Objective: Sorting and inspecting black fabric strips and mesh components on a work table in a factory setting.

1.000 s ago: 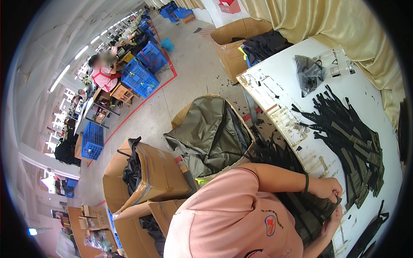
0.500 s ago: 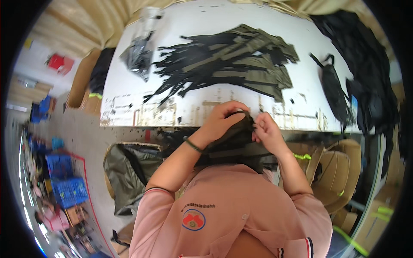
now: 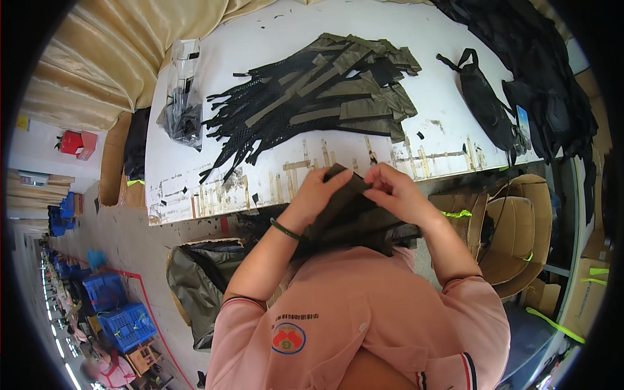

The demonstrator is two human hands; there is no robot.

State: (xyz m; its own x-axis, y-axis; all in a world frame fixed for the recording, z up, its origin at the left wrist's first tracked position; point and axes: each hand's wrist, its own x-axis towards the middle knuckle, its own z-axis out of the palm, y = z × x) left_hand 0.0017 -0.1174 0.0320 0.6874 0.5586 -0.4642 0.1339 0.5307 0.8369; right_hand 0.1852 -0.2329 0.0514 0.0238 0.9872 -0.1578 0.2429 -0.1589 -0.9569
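Surface: a white surface [image 3: 214,175] with a worn, taped front edge runs across the upper half of the view; pale draped cloth lies along its far left side.
Dark heap: a large mass of black fabric goods [image 3: 539,84] covers the right end of the surface and spills over its edge.
Strap pile: a spread of black mesh and olive webbing pieces [image 3: 318,91] lies in the middle of the surface, well beyond the hands.
Cartons: open cardboard boxes [image 3: 513,227] stand below the surface on the right; another box with an olive fabric bundle [image 3: 201,279] sits on the floor at the lower left.
Black pouch: a slim black bag [image 3: 484,97] with a loop lies between the strap pile and the dark heap.
Plastic bag: a clear bag of dark parts [image 3: 182,107] rests near the left end.
Held piece: a dark olive fabric piece [image 3: 344,211] is held up in front of the chest, just at the front edge of the surface.
Left hand: the left hand [image 3: 318,188], a dark band on its wrist, has its fingers closed over the piece's upper left edge.
Right hand: the right hand [image 3: 396,188] pinches the piece's top edge, fingers curled tight on the cloth.
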